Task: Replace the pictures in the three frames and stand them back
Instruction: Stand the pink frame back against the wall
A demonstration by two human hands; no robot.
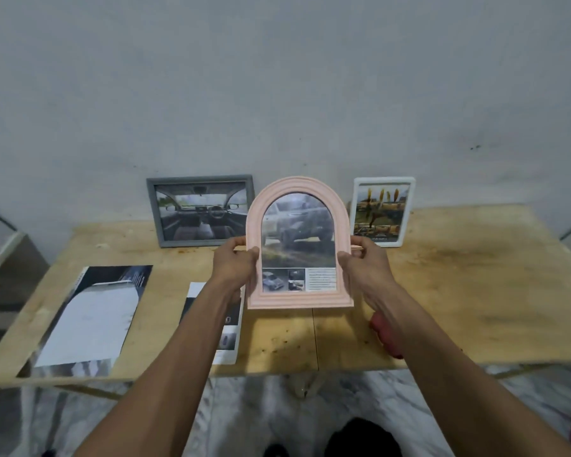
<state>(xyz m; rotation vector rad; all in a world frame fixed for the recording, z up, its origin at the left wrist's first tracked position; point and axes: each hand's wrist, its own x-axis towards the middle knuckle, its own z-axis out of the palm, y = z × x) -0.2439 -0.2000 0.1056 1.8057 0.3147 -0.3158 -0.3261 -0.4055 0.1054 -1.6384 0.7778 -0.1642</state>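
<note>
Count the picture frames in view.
3. Grey frame stands at the wall, left; white frame stands right; pink arched frame is held between both hands, centre.

No text could be read; the print block on the picture in the pink arched frame (299, 242), between the gripping fingers, was blurred.
</note>
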